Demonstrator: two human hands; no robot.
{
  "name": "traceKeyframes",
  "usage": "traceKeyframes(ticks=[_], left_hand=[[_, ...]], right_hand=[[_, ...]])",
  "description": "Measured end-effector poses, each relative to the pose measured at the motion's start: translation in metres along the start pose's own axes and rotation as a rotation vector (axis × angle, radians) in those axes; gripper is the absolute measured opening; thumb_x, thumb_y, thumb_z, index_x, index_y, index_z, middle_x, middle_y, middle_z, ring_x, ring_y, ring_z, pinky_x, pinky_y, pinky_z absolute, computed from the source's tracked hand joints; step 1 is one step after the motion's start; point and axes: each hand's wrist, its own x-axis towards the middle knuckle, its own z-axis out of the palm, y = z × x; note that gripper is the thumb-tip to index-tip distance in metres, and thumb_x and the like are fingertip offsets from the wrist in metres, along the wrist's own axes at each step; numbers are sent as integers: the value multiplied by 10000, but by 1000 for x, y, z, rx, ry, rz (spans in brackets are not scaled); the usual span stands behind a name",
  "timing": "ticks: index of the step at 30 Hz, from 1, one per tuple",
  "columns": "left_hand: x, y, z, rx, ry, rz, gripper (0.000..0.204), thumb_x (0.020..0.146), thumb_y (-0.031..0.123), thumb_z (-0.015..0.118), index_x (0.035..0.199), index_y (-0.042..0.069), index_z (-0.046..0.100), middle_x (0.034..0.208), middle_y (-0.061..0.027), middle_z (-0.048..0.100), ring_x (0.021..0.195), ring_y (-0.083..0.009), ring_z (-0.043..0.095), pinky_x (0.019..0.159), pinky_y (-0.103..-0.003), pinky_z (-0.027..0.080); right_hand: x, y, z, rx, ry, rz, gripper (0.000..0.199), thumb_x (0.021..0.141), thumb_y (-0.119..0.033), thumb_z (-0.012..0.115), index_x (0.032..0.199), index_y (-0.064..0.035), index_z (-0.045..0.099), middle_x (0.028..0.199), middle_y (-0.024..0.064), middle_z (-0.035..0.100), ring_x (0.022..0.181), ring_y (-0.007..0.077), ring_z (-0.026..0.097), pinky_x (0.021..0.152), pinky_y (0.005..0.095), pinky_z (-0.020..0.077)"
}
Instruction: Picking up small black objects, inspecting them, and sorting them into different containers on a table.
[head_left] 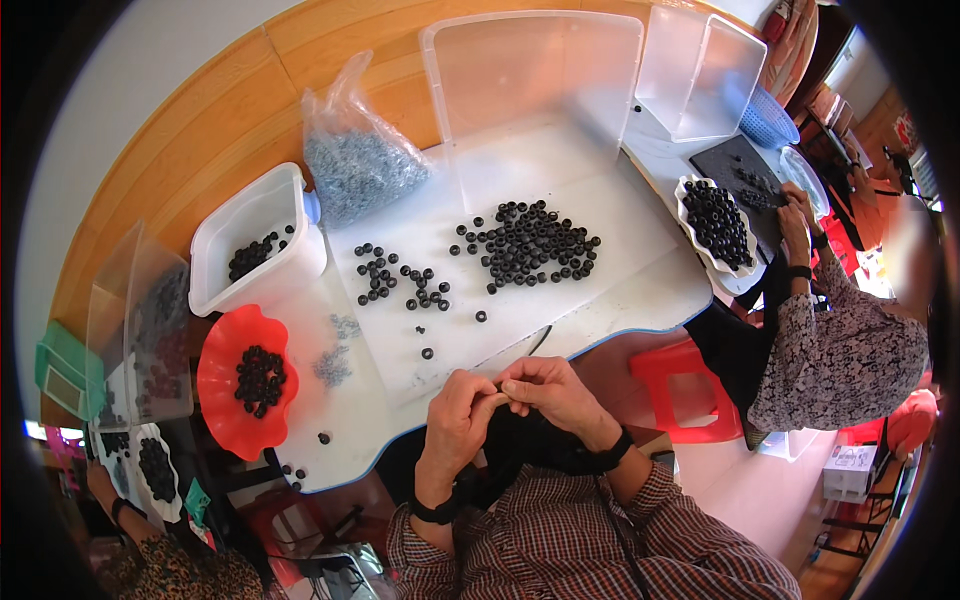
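My left hand (456, 418) and my right hand (556, 394) meet at the near edge of the table, fingertips pinched together. Whatever lies between the fingers is too small and covered to make out. A thin dark strand (541, 338) curves just beyond my right hand. Past my hands, a pile of small black ring-like pieces (535, 245) is spread on a white sheet (400, 370). To its left lies a looser group of the same pieces (375, 270), and a single black piece (427, 353) sits closer to my left hand.
At left stand a red scalloped bowl (218, 385) and a white tub (300, 265), both with black pieces inside. Behind are a clear bag of grey-blue bits (365, 170) and an upright clear plastic bin (530, 70). Co-workers sit at right (840, 350) and lower left (170, 565).
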Motion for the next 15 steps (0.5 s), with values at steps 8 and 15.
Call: traceKeyframes(ticks=[8, 15], left_hand=[[-2, -3, 1, -82, -35, -84, 127, 849, 24, 680, 900, 36, 565, 783, -87, 556, 638, -222, 567, 570, -314, 458], [-9, -8, 4, -322, -37, -351, 99, 893, 53, 654, 923, 16, 567, 714, -32, 584, 606, -89, 534, 543, -237, 434]], right_hand=[[0, 2, -2, -9, -17, -3, 167, 942, -120, 632, 1040, 11, 666, 852, 12, 656, 704, 51, 582, 628, 184, 490], [-1, 2, 3, -56, 9, -66, 167, 939, -101, 627, 1061, 11, 655, 875, 11, 658, 728, 52, 575, 677, 198, 495]])
